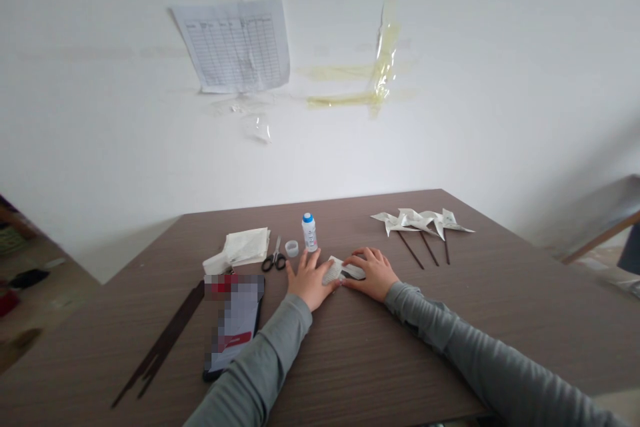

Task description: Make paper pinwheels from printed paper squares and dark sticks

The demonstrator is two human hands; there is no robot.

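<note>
A small folded piece of white paper (338,269) lies on the brown wooden table (450,320). My left hand (309,280) lies flat on its left side, fingers stretched out. My right hand (373,271) presses on its right side with fingers spread and slightly bent. Just behind my left hand stands a small white glue bottle (310,232) with a blue top, its clear cap (292,249) beside it. Black-handled scissors (275,257) lie left of the cap.
Three finished paper pinwheels (423,221) on dark sticks lie at the back right. A stack of white paper (241,248) sits back left, a phone (234,323) in front of it, and several dark sticks (163,343) further left. A printed sheet (235,45) hangs on the wall.
</note>
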